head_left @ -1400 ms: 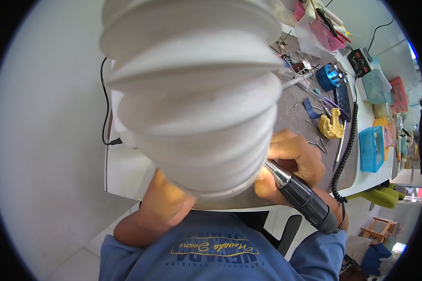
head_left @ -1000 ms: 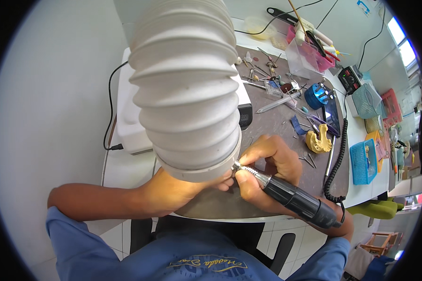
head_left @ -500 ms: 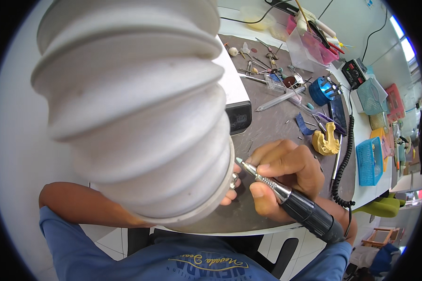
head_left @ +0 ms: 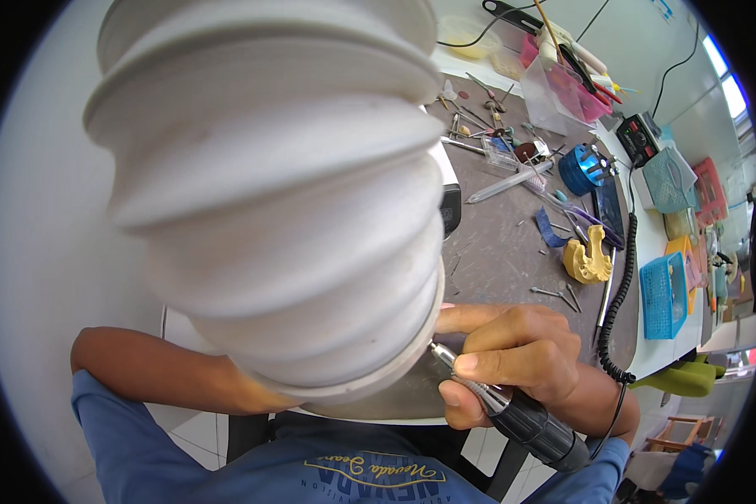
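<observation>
A rotary handpiece (head_left: 529, 427) with a black body and silver nose is gripped in my right hand (head_left: 525, 353), thumb and fingers closed round its metal part. Its tip points up and left, reaching the lower rim of a big white ribbed hose (head_left: 286, 218). That hose fills the left and middle of the view. My left forearm (head_left: 181, 370) runs in behind it, so the left hand's fingers and anything they hold are hidden. Right of the hose, a yellow dental cast (head_left: 588, 259) and a few loose burs (head_left: 556, 294) lie on the grey-brown bench top (head_left: 496, 252).
Scattered burs and small tools cover the bench's far part, beside a blue round bur holder (head_left: 580, 170). A black coiled cord (head_left: 624, 290) runs along the right edge. Beyond are a control box (head_left: 638, 139) and a blue basket (head_left: 664, 296).
My right hand and the handpiece have shifted down and slightly left, uncovering loose burs. The hose stands further right in view; the left fingers and shiny metal piece seen earlier are now hidden.
</observation>
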`<state>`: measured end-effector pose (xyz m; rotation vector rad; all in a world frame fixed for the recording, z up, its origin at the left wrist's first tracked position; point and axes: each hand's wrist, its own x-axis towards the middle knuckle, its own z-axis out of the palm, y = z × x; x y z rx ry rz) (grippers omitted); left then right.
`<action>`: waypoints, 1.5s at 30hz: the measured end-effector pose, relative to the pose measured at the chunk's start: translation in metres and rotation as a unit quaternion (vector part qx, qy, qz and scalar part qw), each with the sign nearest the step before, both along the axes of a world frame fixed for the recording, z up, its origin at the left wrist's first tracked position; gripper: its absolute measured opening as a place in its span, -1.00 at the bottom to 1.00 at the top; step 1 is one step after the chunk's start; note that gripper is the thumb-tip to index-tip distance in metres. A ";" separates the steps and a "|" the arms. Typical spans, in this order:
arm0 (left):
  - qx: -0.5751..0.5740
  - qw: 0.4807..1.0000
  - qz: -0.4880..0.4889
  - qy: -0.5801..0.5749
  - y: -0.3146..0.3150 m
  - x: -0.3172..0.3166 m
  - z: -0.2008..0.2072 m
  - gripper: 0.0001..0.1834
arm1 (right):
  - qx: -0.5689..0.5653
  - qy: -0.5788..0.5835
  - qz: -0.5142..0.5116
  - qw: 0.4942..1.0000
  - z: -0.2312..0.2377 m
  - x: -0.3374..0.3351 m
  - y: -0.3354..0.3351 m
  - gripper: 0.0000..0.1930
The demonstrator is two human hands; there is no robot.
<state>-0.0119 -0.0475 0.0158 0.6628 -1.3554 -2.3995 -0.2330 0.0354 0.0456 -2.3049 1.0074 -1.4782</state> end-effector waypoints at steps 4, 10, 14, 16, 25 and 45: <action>-0.046 0.998 -0.014 -0.036 0.003 0.005 0.004 -0.68 | 0.002 0.027 0.000 1.000 0.000 0.000 0.000 -0.65; -0.066 0.996 -0.026 -0.055 0.005 0.007 0.009 -0.66 | 0.010 0.003 0.004 1.000 0.000 0.002 -0.001 -0.65; -0.069 0.995 -0.030 -0.069 0.004 0.005 0.017 -0.64 | 0.005 0.010 -0.018 1.000 0.000 -0.004 -0.005 -0.67; -0.068 0.994 -0.033 -0.079 0.001 0.002 0.024 -0.63 | 0.024 0.023 -0.028 0.999 -0.001 -0.007 -0.004 -0.67; -0.043 0.992 -0.063 -0.099 -0.004 -0.001 0.038 -0.61 | 0.014 0.038 -0.043 0.998 -0.002 -0.003 -0.009 -0.67; -0.077 0.993 -0.034 -0.077 0.000 0.005 0.019 -0.61 | 0.013 0.001 -0.033 0.999 -0.004 0.002 -0.011 -0.77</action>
